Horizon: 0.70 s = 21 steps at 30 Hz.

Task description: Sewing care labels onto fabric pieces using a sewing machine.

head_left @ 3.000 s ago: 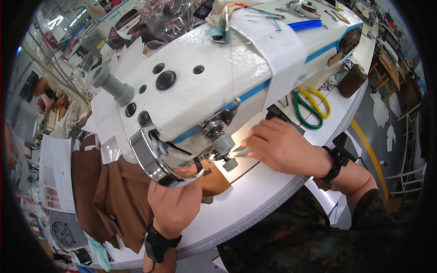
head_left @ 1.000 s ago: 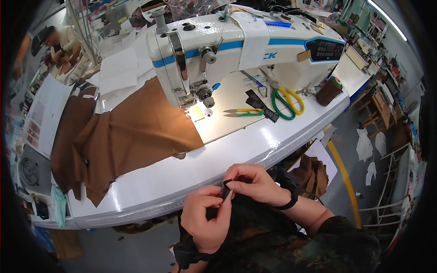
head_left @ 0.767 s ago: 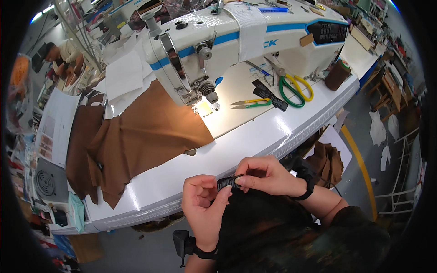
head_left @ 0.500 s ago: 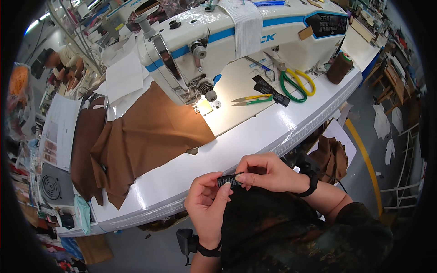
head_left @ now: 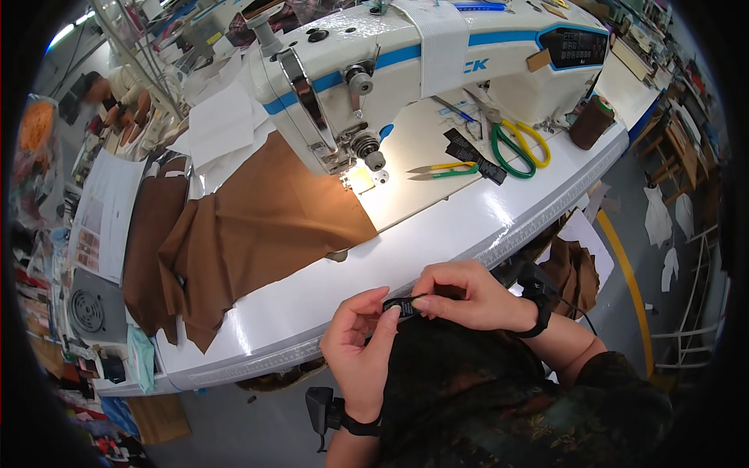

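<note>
Just below the table's front edge, my left hand (head_left: 357, 345) and my right hand (head_left: 468, 294) pinch a small black fabric label (head_left: 400, 304) between their fingertips, over my dark patterned lap. Brown fabric (head_left: 234, 234) lies spread on the white sewing table (head_left: 437, 242), reaching under the needle of the white and blue sewing machine (head_left: 406, 70). More black labels (head_left: 474, 154) lie on the table to the right of the needle.
Green and yellow thread snips (head_left: 441, 170) and yellow-handled scissors (head_left: 519, 144) lie by the machine. A brown thread cone (head_left: 589, 122) stands at the right end. White paper sheets (head_left: 222, 125) lie behind the fabric. Another person (head_left: 117, 90) works at far left.
Three seconds ago both hands were at the needle with the fabric. They have since pulled back to my lap and hold the black label; lately they barely move as the view shifts.
</note>
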Each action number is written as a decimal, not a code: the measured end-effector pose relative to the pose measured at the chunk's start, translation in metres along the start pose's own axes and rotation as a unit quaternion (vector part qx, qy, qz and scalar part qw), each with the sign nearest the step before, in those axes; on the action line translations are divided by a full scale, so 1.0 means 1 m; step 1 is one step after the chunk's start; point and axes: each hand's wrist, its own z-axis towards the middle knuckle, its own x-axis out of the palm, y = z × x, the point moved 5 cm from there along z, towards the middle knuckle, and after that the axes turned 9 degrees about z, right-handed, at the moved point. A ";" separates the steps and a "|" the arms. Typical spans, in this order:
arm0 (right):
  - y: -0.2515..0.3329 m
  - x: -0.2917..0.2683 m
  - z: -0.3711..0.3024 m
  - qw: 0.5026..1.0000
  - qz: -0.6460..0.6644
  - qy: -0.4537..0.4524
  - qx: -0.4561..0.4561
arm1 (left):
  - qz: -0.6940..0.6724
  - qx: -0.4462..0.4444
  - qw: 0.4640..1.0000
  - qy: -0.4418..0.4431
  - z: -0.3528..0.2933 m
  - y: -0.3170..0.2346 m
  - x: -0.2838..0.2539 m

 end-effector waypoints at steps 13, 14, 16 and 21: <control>0.019 0.002 0.005 0.981 -0.147 -0.016 -0.125 | 0.012 -0.016 1.000 0.007 0.003 0.003 -0.010; 0.019 0.002 0.006 0.981 -0.147 -0.016 -0.125 | 0.012 -0.016 1.000 0.008 0.004 0.004 -0.012; 0.019 0.001 0.006 0.978 -0.174 -0.018 -0.114 | 0.062 0.003 0.998 0.009 0.005 0.005 -0.014; 0.022 0.004 0.009 0.979 -0.186 -0.021 -0.080 | 0.023 -0.022 0.999 0.003 0.006 0.006 -0.011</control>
